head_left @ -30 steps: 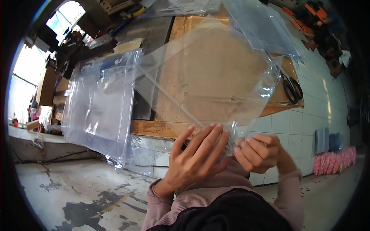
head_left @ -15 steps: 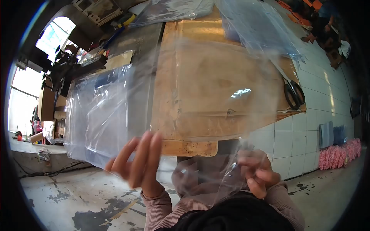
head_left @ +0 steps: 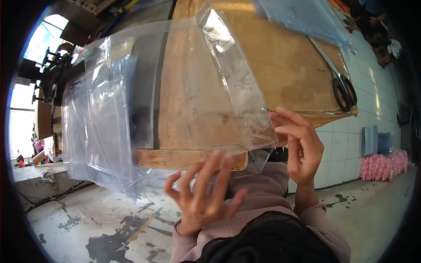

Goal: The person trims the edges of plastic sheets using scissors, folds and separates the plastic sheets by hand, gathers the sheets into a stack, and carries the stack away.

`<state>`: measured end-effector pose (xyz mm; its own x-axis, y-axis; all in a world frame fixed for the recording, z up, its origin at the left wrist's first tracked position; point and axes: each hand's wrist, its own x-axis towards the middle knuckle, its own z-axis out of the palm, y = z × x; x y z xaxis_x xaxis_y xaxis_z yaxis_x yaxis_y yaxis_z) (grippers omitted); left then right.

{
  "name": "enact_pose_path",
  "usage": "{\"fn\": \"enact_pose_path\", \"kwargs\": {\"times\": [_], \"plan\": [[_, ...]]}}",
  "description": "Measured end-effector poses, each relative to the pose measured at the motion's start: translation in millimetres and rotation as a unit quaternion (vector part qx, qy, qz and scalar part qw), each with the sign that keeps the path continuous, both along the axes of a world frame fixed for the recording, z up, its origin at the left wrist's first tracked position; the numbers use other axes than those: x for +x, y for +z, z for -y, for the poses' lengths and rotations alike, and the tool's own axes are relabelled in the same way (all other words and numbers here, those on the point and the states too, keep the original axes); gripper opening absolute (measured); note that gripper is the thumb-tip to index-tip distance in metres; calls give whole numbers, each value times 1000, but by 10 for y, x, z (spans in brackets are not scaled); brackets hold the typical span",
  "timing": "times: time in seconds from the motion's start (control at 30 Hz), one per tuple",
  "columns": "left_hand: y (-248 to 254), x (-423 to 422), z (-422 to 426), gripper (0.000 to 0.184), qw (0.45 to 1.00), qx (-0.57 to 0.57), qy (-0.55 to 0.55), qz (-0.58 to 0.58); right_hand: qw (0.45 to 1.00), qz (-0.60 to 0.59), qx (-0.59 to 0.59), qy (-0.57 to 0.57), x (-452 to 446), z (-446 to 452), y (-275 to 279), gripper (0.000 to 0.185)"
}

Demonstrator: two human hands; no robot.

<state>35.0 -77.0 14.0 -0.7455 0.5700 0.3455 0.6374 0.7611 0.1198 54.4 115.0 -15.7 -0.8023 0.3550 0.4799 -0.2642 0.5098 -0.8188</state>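
Observation:
A clear plastic bag or sheet (head_left: 239, 83) with a glossy folded strip lies across the brown work surface, its near corner reaching past the front edge. My left hand (head_left: 204, 197) is in front of the bag's near edge, fingers spread and slightly blurred; nothing shows in its grasp. At the bag's right edge is my right hand (head_left: 302, 149), with its fingers stretched out and apart. Its fingertips are beside or touching the plastic; exact contact is hard to make out. To the left, a stack of clear plastic bags (head_left: 107, 127) overhangs the front.
Black-handled scissors (head_left: 344, 92) lie at the right table edge. More bluish plastic sheets (head_left: 302, 19) lie at the far right. Pink bundles (head_left: 383, 165) sit on the tiled floor. A dark clamp-like machine (head_left: 55, 76) stands left; a person (head_left: 372, 26) is at far right.
The clear bag has come down and left, its folded strip now plain to see. My left hand has moved right and spread its fingers; my right hand has risen and its fingers have straightened.

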Motion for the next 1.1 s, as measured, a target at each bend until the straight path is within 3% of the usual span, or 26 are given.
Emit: {"fn": "enact_pose_path", "kwargs": {"times": [0.03,0.13,0.33,0.67,1.1], "plan": [[-28,-22,-116,38,999,15,-28,-13,996,7,-86,-23,32,64,-4,14],[-134,-83,-381,42,994,66,-85,-31,980,17,-181,-78,144,114,-2,14],[-195,-180,-597,48,990,119,-73,-16,987,140,-42,-61,132,67,111,21],[-270,-224,-593,46,992,107,-69,-11,980,185,-60,-29,48,1,179,6],[-279,-219,-586,41,992,102,-76,-14,974,213,-74,-12,47,-41,204,8]]}}
